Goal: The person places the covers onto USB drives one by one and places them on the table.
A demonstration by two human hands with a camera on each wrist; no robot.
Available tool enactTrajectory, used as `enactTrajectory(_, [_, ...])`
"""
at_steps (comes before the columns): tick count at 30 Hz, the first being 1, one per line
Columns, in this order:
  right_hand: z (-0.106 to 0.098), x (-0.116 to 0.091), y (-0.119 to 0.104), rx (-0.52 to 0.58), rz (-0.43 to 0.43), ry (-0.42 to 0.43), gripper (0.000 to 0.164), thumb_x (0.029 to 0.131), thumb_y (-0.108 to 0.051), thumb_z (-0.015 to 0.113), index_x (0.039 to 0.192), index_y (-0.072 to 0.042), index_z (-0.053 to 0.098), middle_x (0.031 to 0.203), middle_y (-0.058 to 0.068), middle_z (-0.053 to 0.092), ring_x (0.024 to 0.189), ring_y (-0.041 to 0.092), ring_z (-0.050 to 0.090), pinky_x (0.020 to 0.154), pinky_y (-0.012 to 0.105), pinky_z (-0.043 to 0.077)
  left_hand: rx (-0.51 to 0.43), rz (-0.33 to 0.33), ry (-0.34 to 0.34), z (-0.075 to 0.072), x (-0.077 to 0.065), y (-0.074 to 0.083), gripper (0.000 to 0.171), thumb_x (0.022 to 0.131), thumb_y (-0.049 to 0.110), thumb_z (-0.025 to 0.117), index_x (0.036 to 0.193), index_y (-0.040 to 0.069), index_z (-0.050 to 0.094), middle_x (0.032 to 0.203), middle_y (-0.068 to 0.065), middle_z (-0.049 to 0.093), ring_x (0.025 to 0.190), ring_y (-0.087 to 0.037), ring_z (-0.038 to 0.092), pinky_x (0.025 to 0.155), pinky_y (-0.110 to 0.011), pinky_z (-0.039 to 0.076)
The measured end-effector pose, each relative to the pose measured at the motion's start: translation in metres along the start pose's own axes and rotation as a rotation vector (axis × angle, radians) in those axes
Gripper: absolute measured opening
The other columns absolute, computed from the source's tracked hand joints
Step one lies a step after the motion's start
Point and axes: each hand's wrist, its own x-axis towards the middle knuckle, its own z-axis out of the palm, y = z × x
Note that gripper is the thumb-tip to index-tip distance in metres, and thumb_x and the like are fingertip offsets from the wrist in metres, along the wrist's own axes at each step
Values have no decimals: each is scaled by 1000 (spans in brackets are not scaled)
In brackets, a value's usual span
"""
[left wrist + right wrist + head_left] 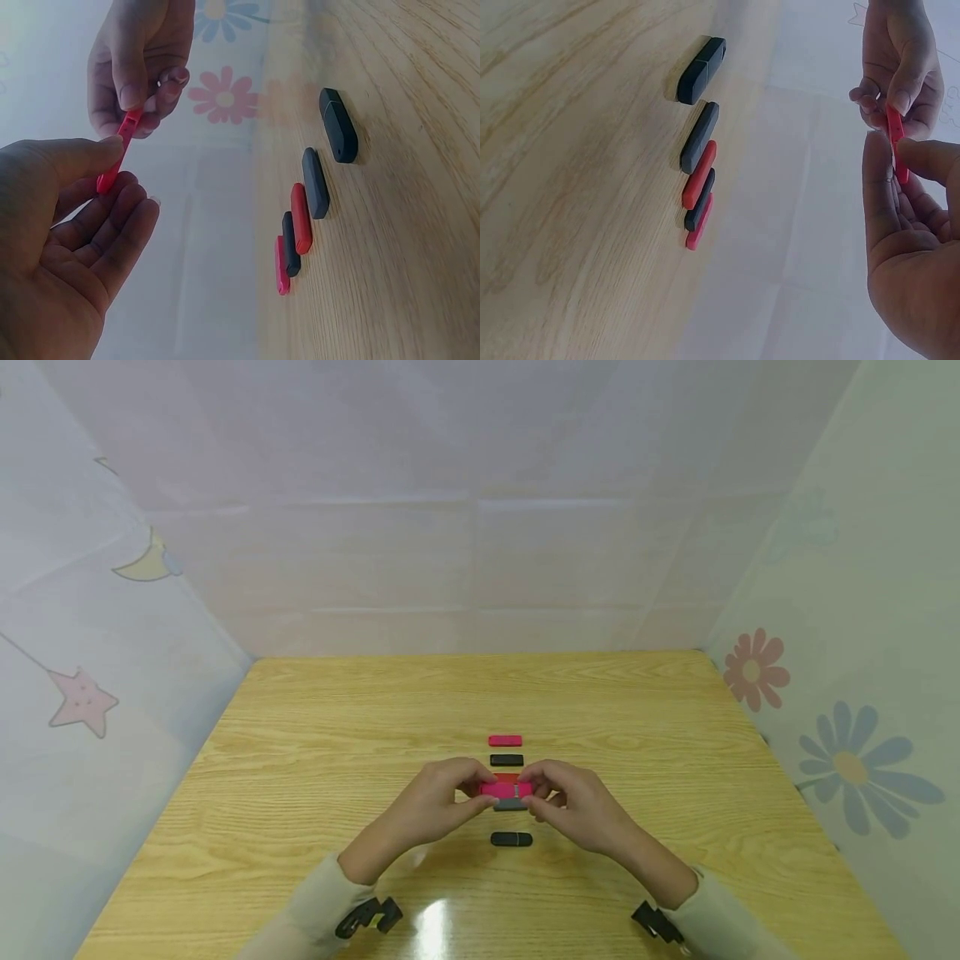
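A pink USB flash drive (498, 790) is held level above the table, with a small silvery part showing near its right end. My left hand (438, 800) pinches its left end between thumb and fingers. At the other end, the thumb and fingers of my right hand (581, 803) pinch it. Below and around the hands, a column of flash drives lies on the wood: a pink one (506, 741) farthest off, a black one (507, 760), a red one (301, 219), a dark grey one (316, 184), and a black capped one (512, 839) nearest me.
The wooden table (300, 760) carries the column near its middle. Pale cloth walls stand behind it and at both sides, printed with a star (83, 701) on the left and flowers (851, 768) on the right. Black straps (369, 917) circle the sleeves.
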Motion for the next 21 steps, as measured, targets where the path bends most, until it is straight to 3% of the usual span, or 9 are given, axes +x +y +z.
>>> enactTrajectory(9, [1,-1,2,20,-17,-2,23,96,-4,69,117,-8,64,88,2,70,74,6,66,63,26,58,-19,0,-2,2,1,2,14,93,16,75,106,12,71,98,5,71,84,-1,64,77,-38,59])
enactTrajectory(21, [-1,-1,-1,1,-30,3,21,96,-4,69,115,-9,65,85,-2,69,72,5,66,63,26,58,15,54,16,3,2,4,15,93,15,75,107,10,72,97,3,72,83,-1,64,75,-32,59])
